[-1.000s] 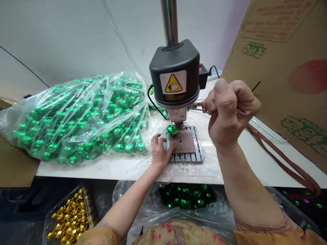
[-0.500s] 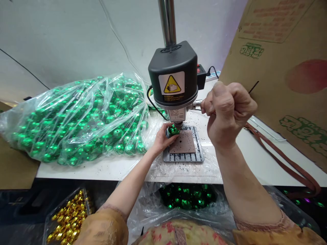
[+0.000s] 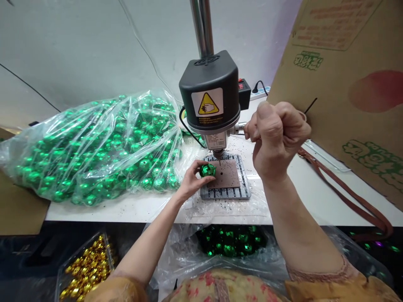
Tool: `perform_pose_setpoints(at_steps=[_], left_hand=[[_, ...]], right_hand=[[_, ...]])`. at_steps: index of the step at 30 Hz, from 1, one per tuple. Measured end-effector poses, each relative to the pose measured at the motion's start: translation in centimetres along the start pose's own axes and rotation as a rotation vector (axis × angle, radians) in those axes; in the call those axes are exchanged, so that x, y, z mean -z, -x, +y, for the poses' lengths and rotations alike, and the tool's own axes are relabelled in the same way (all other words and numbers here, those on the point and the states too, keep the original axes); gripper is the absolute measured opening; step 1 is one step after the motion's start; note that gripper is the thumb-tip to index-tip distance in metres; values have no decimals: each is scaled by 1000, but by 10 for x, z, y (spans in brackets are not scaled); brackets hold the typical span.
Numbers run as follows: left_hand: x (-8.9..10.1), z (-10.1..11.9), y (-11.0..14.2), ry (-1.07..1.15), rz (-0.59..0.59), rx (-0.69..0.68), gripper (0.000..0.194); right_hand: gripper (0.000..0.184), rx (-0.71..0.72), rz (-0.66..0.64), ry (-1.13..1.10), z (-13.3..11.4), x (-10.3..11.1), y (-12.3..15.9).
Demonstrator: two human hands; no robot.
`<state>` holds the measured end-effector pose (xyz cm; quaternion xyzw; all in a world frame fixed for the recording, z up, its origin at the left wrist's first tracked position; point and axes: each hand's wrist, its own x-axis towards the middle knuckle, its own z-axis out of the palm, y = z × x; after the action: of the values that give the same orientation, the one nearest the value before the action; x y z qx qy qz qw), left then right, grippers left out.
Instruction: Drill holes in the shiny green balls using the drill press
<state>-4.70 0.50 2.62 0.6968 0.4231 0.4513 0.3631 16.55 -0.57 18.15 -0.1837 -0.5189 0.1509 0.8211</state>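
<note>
Between the thumb and fingers of my left hand is a shiny green faceted ball, held over the left part of a brown board. The board has a small dark hole and lies on the slotted metal base of a small drill press. Just right of the ball, the thin drill bit points down, apart from it. My right hand is closed in a fist around the press's side lever; the fingers hide most of that lever.
A large clear bag of green balls lies left on the white table. Below the table edge are an open bag of green balls and a tub of gold balls. A cardboard box and brown strap are at right.
My left hand has closed on the green ball at the drill bit and drawn it down and left, off the bit. My right hand has stayed on the lever.
</note>
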Motion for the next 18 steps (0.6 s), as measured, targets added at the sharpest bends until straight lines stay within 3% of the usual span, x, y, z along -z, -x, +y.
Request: perform_pose_setpoints(at_steps=[3,7,13,18], left_hand=[[-3,3,-1,-116,-106,-94,55],[-11,3,-2,-216,-91,-75,58],[-25,2,2,-215,-128,-185,47],[-38,-5,8,-125,4,-25,58]], right_hand=[[54,-5,4,11,-1,0,0],[54,5,-4,32,-1,1,1],[48,42,-12,-5,1,1,1],[46,47,-40,-22,1,2,3]])
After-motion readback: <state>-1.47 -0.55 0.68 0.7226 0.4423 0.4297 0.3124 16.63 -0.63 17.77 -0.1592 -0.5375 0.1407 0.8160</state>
